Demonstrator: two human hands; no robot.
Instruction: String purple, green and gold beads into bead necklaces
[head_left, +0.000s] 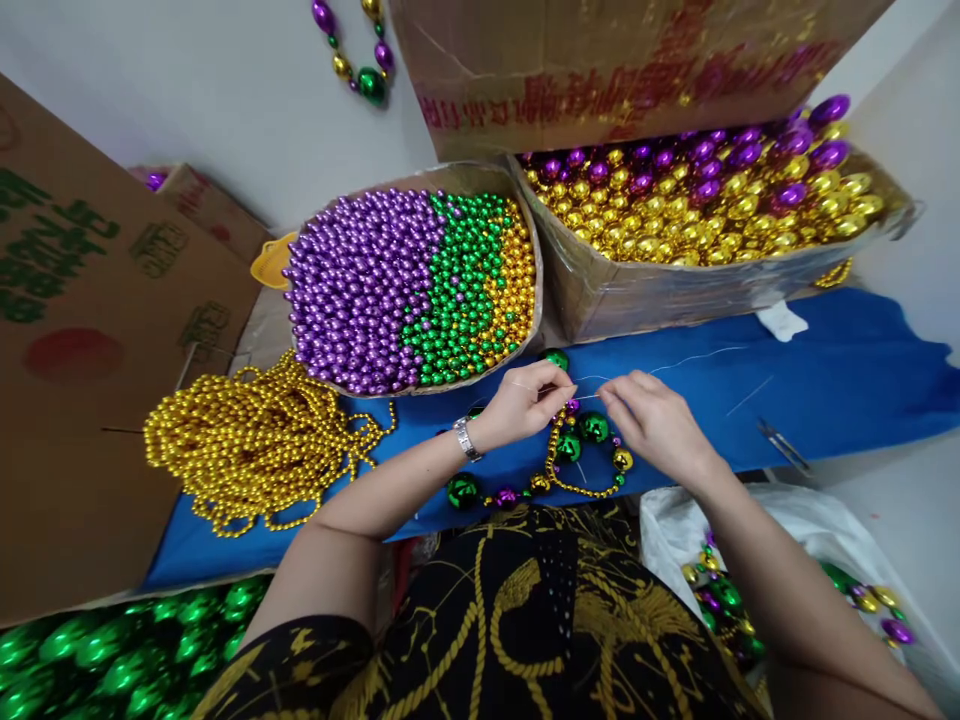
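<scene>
My left hand [534, 402], with a metal watch at its wrist, pinches a thin pale string. My right hand [656, 420] pinches the same string a short way to the right. One loose length of the string [686, 360] trails off over the blue cloth. Below my hands lies a bead necklace [589, 492] of small gold beads with larger green, purple and gold balls. A big green ball [464, 490] is on its left stretch. Whether the string joins the necklace is hidden by my fingers.
A box of small purple, green and gold beads [360, 290] stands ahead, with a box of larger gold and purple beads [667, 235] beside it. Gold bead strands [240, 440] are heaped at left. Small metal snips [784, 447] lie right, above a white bag [817, 530].
</scene>
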